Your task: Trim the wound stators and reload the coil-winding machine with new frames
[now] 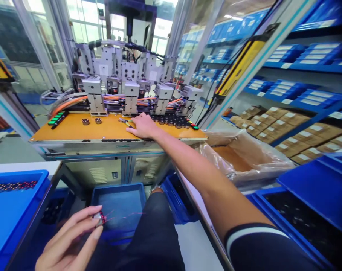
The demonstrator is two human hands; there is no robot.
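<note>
Here's the left hand (70, 239), low in the view, pinching a small round part (99, 217) between thumb and fingertips; thin reddish wires (110, 217) trail from it to the right. That part is up in the air, on the near side of the table (66, 130), with an open blue bin (118, 205) below and beyond it.

Over to the right hand (144, 126): it's stretched out across the orange table top, near the middle of the front edge, palm down, fingers partly bent at a pair of pliers (128, 123). The metal tips point left; whether the fingers are closed on the handles, I cannot tell.

Just right of that hand, dark round pieces (171, 121) sit packed in a cluster, running toward the table's right end, where a black strip with coloured buttons (192, 125) lies. Left of the pliers, two brownish round pieces (98, 121) stand side by side, slightly apart, and a strip with green buttons (58, 119) slants by the left end.

Along the back edge rises the metal machine (131, 71), orange tubes (72, 103) curving in from its left. Off the table's right end, there's a plastic-lined box (244, 154); at the far left, a blue tray (9, 214) holds rows of small parts (14, 186).
</note>
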